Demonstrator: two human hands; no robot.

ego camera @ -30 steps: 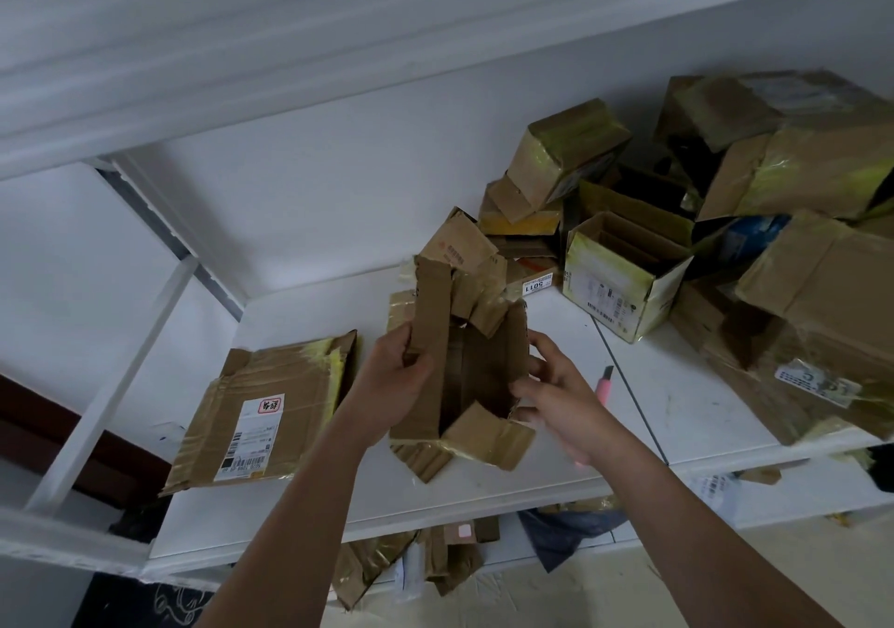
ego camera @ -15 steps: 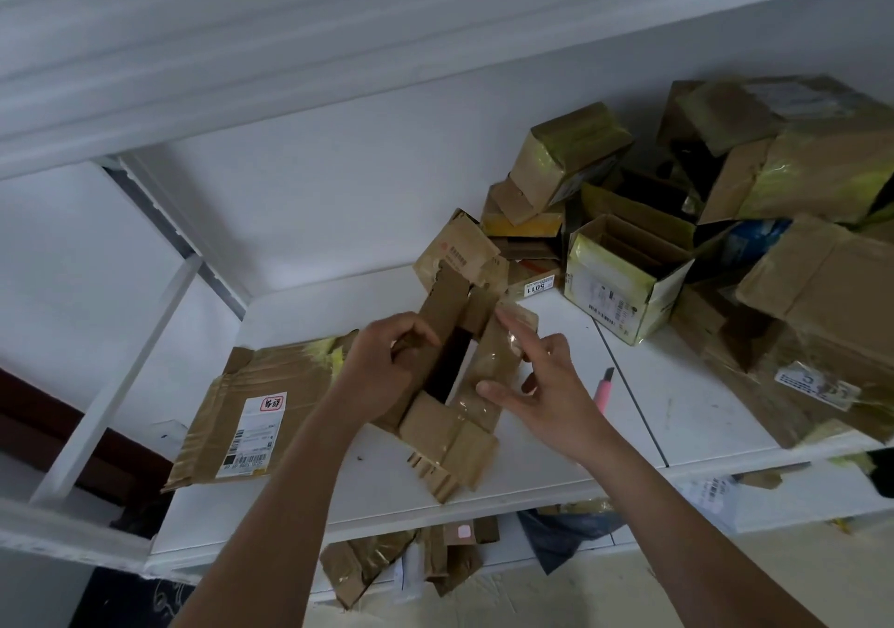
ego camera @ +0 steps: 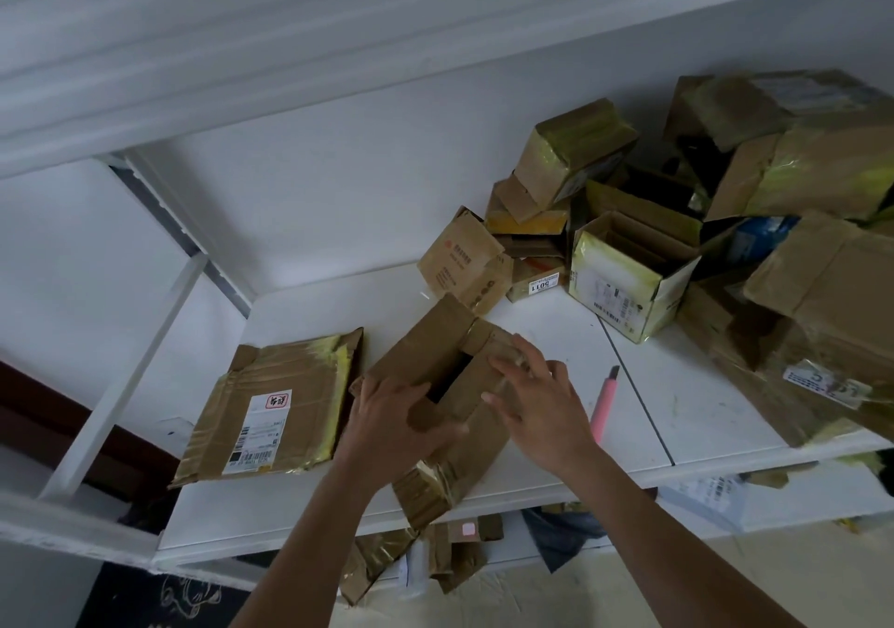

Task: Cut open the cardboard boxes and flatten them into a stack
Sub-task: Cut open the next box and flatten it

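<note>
Fingers of both hands lie flat, pressing the cut box (ego camera: pixel 435 366) onto the shelf (ego camera: pixel 556 332): left hand (ego camera: pixel 392 424), right hand (ego camera: pixel 537 405). Beside it lie a flattened box (ego camera: pixel 275 405) and a pink knife (ego camera: pixel 604 405).

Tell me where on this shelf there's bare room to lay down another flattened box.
Bare shelf runs behind the flattened box, up to the back wall. A smaller patch lies between the pink knife and the box pile. The right side is crowded. Both hands press cardboard in the middle.
</note>
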